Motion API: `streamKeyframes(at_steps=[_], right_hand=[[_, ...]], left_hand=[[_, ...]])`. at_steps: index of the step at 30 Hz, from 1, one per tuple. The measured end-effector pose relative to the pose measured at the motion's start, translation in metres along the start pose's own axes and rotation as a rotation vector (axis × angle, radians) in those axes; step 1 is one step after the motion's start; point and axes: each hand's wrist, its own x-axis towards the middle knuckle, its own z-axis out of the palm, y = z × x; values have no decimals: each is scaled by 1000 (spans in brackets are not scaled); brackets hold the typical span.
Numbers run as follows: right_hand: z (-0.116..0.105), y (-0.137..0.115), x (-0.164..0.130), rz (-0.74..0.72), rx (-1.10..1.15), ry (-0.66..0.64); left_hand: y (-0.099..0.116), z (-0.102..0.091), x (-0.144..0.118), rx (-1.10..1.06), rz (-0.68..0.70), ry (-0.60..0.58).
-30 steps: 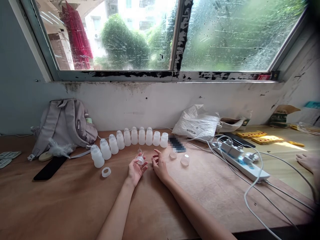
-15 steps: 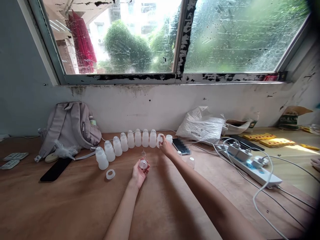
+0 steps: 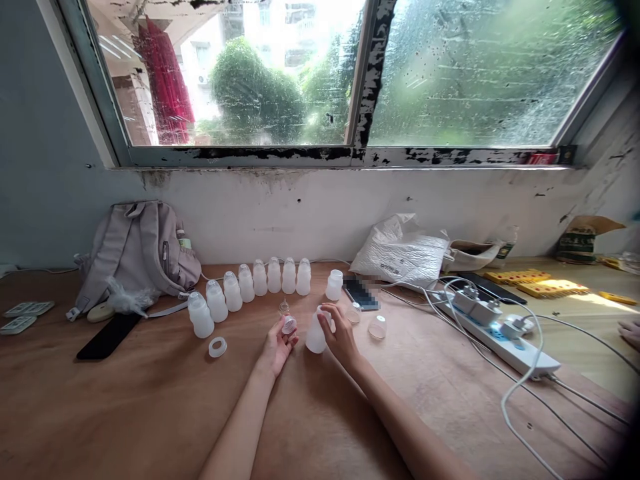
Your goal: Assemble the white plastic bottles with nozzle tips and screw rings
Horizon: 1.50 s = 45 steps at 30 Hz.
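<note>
My right hand [image 3: 341,337] is closed around the upper part of a frosted white baby bottle [image 3: 316,337]. In my left hand [image 3: 276,348], a small clear plastic cap [image 3: 289,325] is held between the fingers. Just beyond that hand a clear nipple [image 3: 284,305] stands on the table. Several frosted bottles [image 3: 233,291] form a curved row at the back left. Another bottle [image 3: 334,285] stands apart, right of the row. A white ring [image 3: 217,347] lies in front of the row's left end. Two clear caps, one nearer [image 3: 377,327] and one farther [image 3: 354,312], rest right of my right hand.
A grey backpack [image 3: 145,250] leans against the wall, with a black phone [image 3: 109,339] in front. At the right are another phone [image 3: 361,293], a silver mailing bag [image 3: 403,250] and a power strip [image 3: 500,333] with loose white cables. Part of another person's hand [image 3: 629,332] shows at the right edge.
My right hand has brought a bottle from the right end of the row toward me, next to my left hand. The left hand stays nearly in place with the cap, which has tilted.
</note>
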Motion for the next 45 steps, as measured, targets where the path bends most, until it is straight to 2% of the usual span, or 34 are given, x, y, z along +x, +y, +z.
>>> streamKeyframes(at_steps=[2, 5, 8, 12, 19, 23, 28, 34, 40, 45], right_hand=[[8, -2, -8, 49, 92, -57], [20, -6, -17, 79, 186, -209], [24, -7, -20, 69, 132, -292], [16, -4, -19, 3, -3, -270], [7, -1, -17, -42, -106, -257], [3, -3, -15, -81, -106, -250], [1, -3, -13, -114, -95, -232], [2, -3, -14, -161, -95, -191], [0, -5, -13, -123, -38, -187], [-4, -9, -11, 39, 139, -276]], left_hand=[[-1, 0, 0, 10, 40, -20], [0, -2, 1, 9, 74, -39], [9, -4, 1, -16, 85, -3], [18, -8, 1, -84, 134, 59], [7, -5, -5, 149, 202, -33], [5, -4, -6, 189, 217, -53], [7, -6, -4, 197, 198, -16], [3, -4, -5, 217, 245, -24], [5, -5, -3, 213, 256, 19], [12, -8, -3, 208, 247, -36]])
